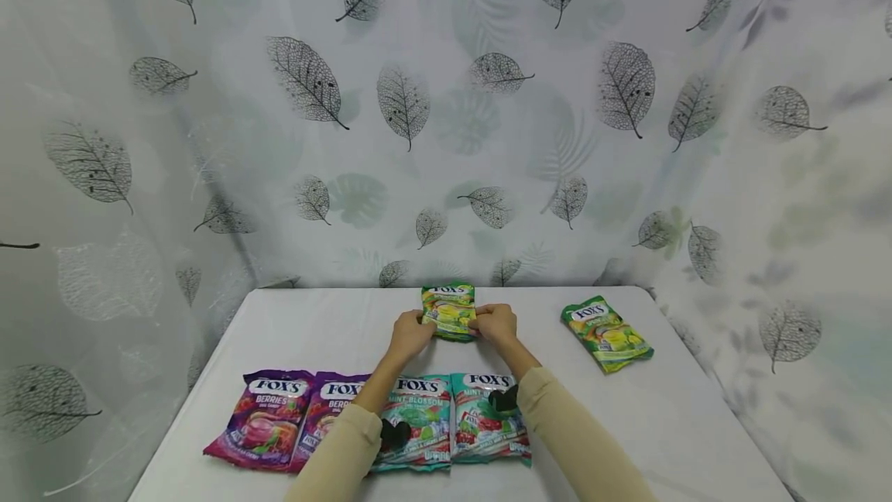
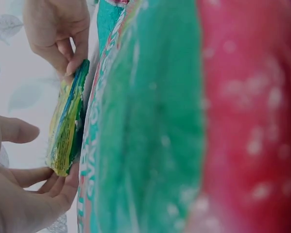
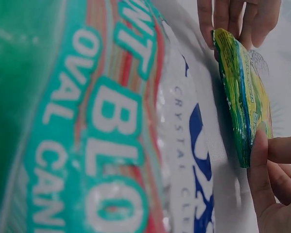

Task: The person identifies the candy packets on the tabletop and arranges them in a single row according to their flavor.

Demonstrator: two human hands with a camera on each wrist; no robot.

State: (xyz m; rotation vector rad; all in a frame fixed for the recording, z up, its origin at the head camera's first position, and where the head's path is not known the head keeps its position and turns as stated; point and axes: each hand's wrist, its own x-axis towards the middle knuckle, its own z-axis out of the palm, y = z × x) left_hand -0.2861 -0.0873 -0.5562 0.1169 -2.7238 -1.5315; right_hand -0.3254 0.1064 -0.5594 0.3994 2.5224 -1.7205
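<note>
A green-and-yellow candy bag [image 1: 448, 312] is at the far middle of the white table [image 1: 313, 331], its printed front facing the person and its top overlapping the table's far edge in the head view. Whether its underside touches the table, I cannot tell. The right hand [image 1: 496, 324] pinches the bag's right end between thumb and fingers. The left hand [image 1: 409, 334] is at the left end, its fingers touching the bag's edge; in the left wrist view its thumb stands apart from the bag, so the hand is partly spread.

A second green bag [image 1: 606, 334] lies at the far right, slanted, well apart from both hands. Along the near side, a purple berries bag [image 1: 261, 424] lies at the left, with another purple bag [image 1: 327, 409] just beside it, partly covered by the left sleeve [image 1: 341, 455]. Right of these, a teal mint bag [image 1: 421, 417] lies just beside another teal bag [image 1: 481, 417], near the right sleeve [image 1: 578, 432]. A pale curtain [image 1: 446, 37] printed with leaves hangs beyond the table.
</note>
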